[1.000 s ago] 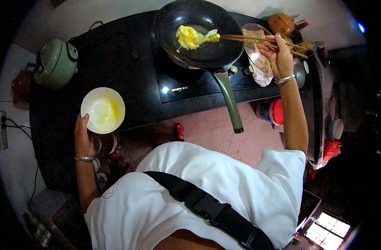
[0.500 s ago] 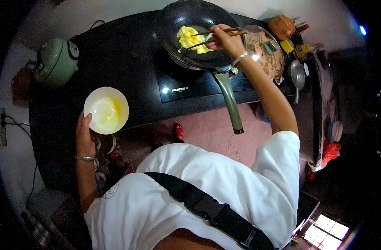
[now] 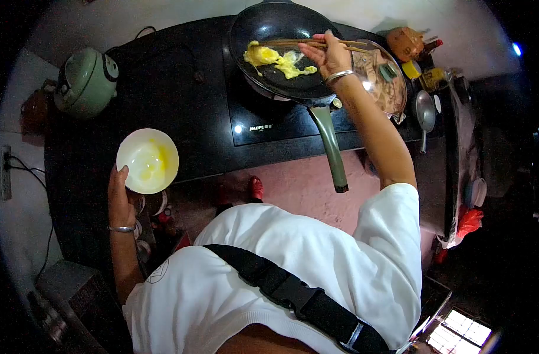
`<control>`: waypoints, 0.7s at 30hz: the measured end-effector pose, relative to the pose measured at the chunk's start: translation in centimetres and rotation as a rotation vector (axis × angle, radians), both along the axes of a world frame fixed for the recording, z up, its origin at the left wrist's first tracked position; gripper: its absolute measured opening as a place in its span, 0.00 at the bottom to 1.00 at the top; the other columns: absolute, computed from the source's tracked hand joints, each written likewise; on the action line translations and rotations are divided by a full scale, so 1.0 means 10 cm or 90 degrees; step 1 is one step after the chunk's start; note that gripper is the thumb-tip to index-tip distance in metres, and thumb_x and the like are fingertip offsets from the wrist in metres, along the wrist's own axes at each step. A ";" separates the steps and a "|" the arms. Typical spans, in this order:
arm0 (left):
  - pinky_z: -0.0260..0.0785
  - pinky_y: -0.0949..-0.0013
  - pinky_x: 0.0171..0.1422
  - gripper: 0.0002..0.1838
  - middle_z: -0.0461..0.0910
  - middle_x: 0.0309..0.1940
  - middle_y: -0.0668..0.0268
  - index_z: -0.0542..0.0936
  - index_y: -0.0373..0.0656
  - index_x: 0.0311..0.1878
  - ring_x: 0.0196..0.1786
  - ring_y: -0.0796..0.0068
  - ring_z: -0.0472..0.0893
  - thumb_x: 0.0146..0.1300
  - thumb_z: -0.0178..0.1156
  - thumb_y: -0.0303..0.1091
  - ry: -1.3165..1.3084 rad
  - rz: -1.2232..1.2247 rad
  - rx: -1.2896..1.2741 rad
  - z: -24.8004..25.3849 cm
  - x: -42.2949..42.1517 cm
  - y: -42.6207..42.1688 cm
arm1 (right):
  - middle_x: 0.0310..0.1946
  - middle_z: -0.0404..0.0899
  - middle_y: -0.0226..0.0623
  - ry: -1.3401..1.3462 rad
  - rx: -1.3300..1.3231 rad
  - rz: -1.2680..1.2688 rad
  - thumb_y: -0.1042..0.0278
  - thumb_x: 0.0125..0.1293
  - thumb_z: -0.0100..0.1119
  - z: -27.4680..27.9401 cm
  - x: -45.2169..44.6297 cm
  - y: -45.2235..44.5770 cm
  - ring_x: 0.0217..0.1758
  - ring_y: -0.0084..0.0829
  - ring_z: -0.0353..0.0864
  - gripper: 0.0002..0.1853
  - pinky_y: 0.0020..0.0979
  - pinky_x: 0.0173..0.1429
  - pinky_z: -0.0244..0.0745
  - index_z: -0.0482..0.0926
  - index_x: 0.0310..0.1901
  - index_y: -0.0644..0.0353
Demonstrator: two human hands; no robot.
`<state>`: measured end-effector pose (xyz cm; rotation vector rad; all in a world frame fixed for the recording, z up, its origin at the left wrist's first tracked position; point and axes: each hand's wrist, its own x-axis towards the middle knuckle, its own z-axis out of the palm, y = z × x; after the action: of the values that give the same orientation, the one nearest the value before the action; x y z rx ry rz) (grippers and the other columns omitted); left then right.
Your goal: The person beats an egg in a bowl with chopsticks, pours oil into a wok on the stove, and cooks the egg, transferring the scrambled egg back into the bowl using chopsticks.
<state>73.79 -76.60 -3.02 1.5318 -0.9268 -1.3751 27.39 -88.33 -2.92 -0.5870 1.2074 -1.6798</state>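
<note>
My left hand (image 3: 121,197) grips a white bowl (image 3: 141,167) by its rim, thumb over the edge; yellow egg residue coats its inside. In my right hand (image 3: 333,56) is a pair of wooden chopsticks (image 3: 287,43), reaching left over the dark wok (image 3: 281,23). Their tips touch the left end of the yellow egg (image 3: 262,55), which lies spread in the wok and stretches to the right. The wok rests on the black cooktop (image 3: 281,134), its green handle (image 3: 329,144) pointing toward me.
A green rice cooker (image 3: 86,82) stands at the left. Right of the wok are a glass lid (image 3: 393,88), a metal ladle (image 3: 424,111), a brown pot (image 3: 405,43) and a yellow-capped jar (image 3: 411,69). The counter's front edge runs before my body.
My right hand has moved left from beside the wok to over it. The egg, earlier bunched, now lies stretched rightward. My left hand still holds the bowl.
</note>
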 end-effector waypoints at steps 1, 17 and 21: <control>0.61 0.64 0.57 0.24 0.70 0.49 0.59 0.66 0.37 0.56 0.53 0.67 0.70 0.58 0.51 0.41 -0.003 0.013 0.008 0.00 -0.01 0.00 | 0.33 0.72 0.57 -0.025 -0.012 -0.003 0.60 0.66 0.39 0.02 -0.06 -0.01 0.33 0.48 0.80 0.17 0.37 0.33 0.82 0.66 0.37 0.71; 0.62 0.63 0.56 0.27 0.70 0.49 0.59 0.65 0.38 0.57 0.53 0.66 0.70 0.57 0.51 0.43 -0.005 -0.014 0.011 0.05 -0.04 0.01 | 0.32 0.76 0.50 0.367 -0.065 -0.010 0.61 0.65 0.44 0.35 -0.78 -0.19 0.27 0.38 0.81 0.18 0.29 0.29 0.80 0.70 0.41 0.72; 0.62 0.63 0.56 0.27 0.70 0.48 0.59 0.65 0.38 0.57 0.53 0.66 0.70 0.57 0.51 0.43 0.003 0.009 0.011 0.01 -0.03 0.01 | 0.27 0.78 0.43 0.451 -0.026 0.041 0.62 0.63 0.49 0.28 -0.74 -0.14 0.24 0.30 0.80 0.14 0.24 0.26 0.78 0.75 0.39 0.66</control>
<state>73.45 -76.53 -2.88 1.5446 -0.9013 -1.3799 20.00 -89.69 -0.10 -1.3027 1.6173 -1.4820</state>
